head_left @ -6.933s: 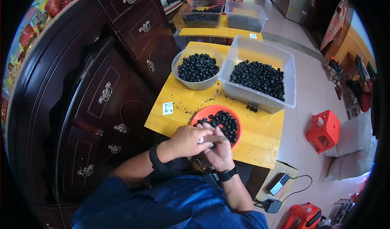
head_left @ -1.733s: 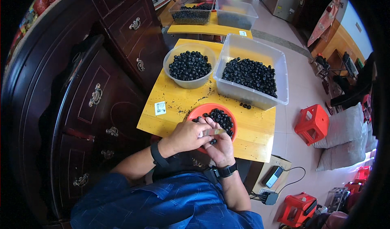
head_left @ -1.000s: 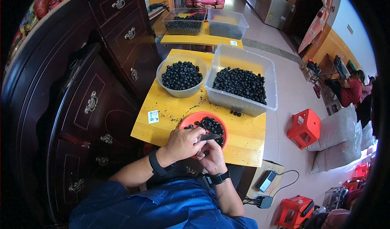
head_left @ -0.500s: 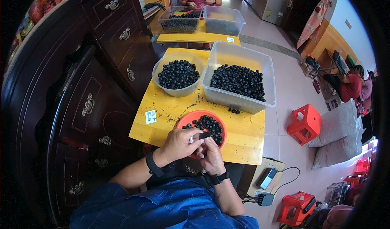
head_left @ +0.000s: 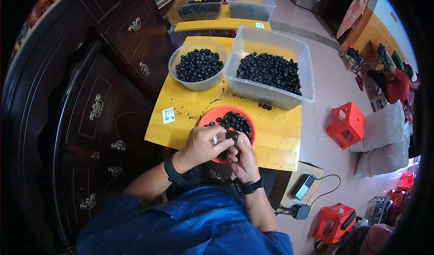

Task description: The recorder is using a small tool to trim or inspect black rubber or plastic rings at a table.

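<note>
My left hand (head_left: 203,145), with a ring on one finger, and my right hand (head_left: 244,159) meet over the near side of a shallow orange-red bowl (head_left: 204,118). The left fingers are closed on a dark flat piece (head_left: 231,134); its full shape is hidden. Right thumb and fingers pinch together at its end, and what they hold there is too small and covered to make out. Inside the bowl lie many small black round parts (head_left: 235,120), some showing a hole. Both wrists wear dark bands.
Behind the bowl, a round translucent tub (head_left: 198,86) and a large clear bin (head_left: 266,97) hold more black parts. Dark crumbs dot the yellow table (head_left: 275,139). Dark cabinets (head_left: 115,110) border the left; a red stool (head_left: 346,125) stands right. Another person sits beyond the far table (head_left: 217,25).
The view has shifted, so the table sits higher in the picture. My hands remain together above the bowl; the dark piece is more covered by my fingers now.
</note>
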The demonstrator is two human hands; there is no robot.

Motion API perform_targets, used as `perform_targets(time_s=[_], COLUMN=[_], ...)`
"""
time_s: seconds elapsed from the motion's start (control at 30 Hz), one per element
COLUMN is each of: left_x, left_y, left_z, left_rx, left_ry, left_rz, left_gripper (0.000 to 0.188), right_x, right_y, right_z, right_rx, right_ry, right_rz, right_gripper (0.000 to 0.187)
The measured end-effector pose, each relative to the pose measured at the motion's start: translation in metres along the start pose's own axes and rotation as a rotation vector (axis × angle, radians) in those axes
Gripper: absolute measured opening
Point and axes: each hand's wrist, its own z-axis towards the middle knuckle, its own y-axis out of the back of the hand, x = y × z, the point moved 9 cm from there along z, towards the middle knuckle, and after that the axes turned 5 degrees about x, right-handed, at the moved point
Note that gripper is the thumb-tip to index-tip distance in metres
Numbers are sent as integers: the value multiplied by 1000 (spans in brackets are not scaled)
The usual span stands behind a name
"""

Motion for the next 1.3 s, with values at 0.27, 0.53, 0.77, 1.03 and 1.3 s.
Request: perform_targets(time_s=[0.27, 0.53, 0.77, 1.03, 1.3], left_x=[7, 1, -2, -2, 1], left_y=[-6, -11, -11, -5, -5], left_z=[15, 18, 17, 14, 13], left_rx=[156, 231, 225, 187, 164], left_ry=[-43, -98, -117, -128, -123], left_rz=[184, 208, 274, 323, 370], left_gripper=[40, 41, 36, 40, 41], right_x=[5, 3, 2, 1, -10], right_y=[-2, -1, 4, -1, 6], right_z=[1, 1, 0, 1, 5], right_rx=[41, 43, 31, 9, 25], right_ry=[-4, -2, 19, 26, 19], right_rz=[-9, -58, -27, -64, 26], right_gripper=[21, 17, 11, 14, 13])
